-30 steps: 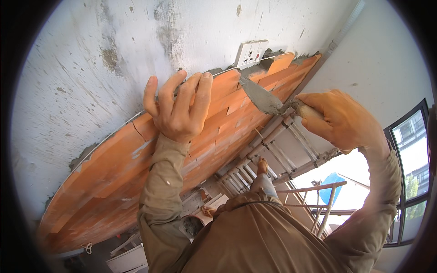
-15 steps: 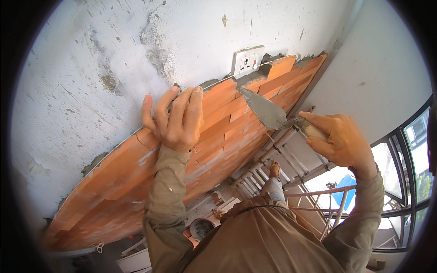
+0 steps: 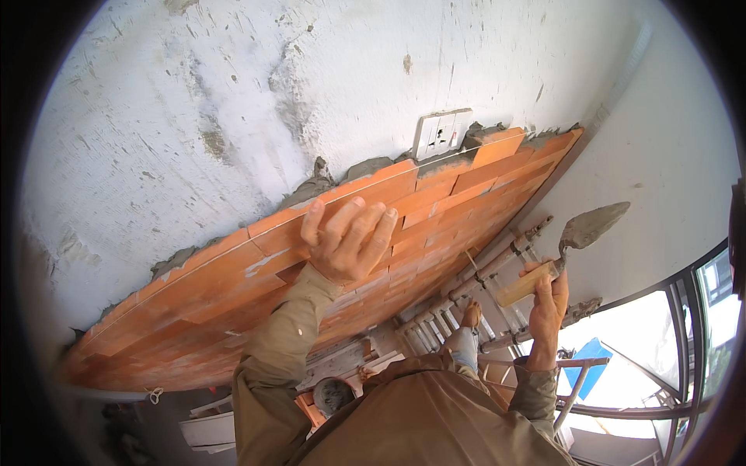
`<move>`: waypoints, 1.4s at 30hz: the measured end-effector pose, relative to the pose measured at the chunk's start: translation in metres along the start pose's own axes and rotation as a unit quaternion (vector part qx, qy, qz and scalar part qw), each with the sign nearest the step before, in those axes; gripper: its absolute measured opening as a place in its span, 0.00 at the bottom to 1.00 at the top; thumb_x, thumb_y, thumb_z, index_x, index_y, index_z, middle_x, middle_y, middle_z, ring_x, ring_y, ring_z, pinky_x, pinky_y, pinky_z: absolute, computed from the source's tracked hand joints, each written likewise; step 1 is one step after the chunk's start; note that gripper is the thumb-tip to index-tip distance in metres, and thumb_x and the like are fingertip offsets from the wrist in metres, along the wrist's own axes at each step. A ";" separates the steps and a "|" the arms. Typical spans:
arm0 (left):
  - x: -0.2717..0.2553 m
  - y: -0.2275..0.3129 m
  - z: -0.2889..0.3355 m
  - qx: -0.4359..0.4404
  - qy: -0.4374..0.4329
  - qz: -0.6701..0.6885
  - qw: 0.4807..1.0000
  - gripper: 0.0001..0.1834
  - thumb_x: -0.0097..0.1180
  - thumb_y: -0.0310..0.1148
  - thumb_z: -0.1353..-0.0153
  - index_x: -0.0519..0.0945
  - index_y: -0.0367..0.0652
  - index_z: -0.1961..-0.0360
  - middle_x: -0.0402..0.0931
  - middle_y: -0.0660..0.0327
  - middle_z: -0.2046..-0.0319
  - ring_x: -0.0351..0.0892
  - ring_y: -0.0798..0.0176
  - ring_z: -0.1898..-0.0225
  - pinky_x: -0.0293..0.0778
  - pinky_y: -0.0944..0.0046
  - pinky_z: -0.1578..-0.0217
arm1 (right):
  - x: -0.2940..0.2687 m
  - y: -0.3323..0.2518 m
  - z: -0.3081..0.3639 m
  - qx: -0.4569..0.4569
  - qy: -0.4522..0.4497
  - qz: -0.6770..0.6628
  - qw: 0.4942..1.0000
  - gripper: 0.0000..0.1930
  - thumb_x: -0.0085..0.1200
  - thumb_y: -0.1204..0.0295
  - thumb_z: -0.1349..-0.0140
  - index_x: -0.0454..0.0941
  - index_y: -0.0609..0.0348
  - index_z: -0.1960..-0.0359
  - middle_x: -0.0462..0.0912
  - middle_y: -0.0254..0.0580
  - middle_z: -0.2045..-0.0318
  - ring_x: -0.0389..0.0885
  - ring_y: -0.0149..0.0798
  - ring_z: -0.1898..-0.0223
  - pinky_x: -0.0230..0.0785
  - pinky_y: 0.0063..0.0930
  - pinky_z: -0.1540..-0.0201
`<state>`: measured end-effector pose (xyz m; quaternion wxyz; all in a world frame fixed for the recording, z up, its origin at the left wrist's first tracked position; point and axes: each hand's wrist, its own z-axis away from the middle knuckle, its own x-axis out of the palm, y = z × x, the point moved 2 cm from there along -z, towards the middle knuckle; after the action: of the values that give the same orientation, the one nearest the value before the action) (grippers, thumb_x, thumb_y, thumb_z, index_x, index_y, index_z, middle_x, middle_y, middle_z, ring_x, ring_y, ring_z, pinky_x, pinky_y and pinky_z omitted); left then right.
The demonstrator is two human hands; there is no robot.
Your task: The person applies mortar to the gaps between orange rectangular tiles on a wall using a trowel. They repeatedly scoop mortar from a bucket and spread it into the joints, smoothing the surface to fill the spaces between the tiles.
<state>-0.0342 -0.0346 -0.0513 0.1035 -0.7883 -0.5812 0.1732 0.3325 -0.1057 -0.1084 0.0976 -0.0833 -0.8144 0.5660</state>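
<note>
My left hand (image 3: 348, 242) lies against the face of the orange brickwork (image 3: 447, 213), its fingers slightly bent and apart, with nothing held. In my right hand (image 3: 549, 314) is a trowel (image 3: 594, 224), gripped by its wooden handle; its blade, smeared with grey mortar, points up and away from the bricks. Along the top course runs a thin white string (image 3: 365, 185). Wet mortar (image 3: 313, 188) bulges behind that course, against the white wall (image 3: 350, 85). One brick (image 3: 499, 147) at the right stands higher than its neighbours.
A white wall socket (image 3: 441, 133) sits just above the bricks. Below are a ladder-like frame (image 3: 497, 272), a round bucket (image 3: 334, 396) and a wooden frame (image 3: 573, 392). Dark-framed windows (image 3: 688, 349) stand at the right.
My left hand has come off the top edge and string, down onto the brick face. My right hand has drawn the trowel away from the bricks, turning its blade to the upper right.
</note>
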 end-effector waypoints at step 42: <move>0.049 0.030 0.018 0.036 -0.087 -0.149 0.984 0.22 0.53 0.45 0.32 0.78 0.62 0.37 0.71 0.69 0.45 0.59 0.62 0.33 0.40 0.39 0.26 | 0.181 0.012 -0.051 -0.185 0.066 -0.208 0.958 0.22 0.50 0.62 0.22 0.56 0.57 0.36 0.70 0.55 0.36 0.76 0.51 0.36 0.81 0.55 0.39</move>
<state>-0.0023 0.0024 -0.0863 0.1057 -0.6707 -0.6921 0.2450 0.1710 -0.0109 -0.0905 0.2498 0.0340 -0.8958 0.3661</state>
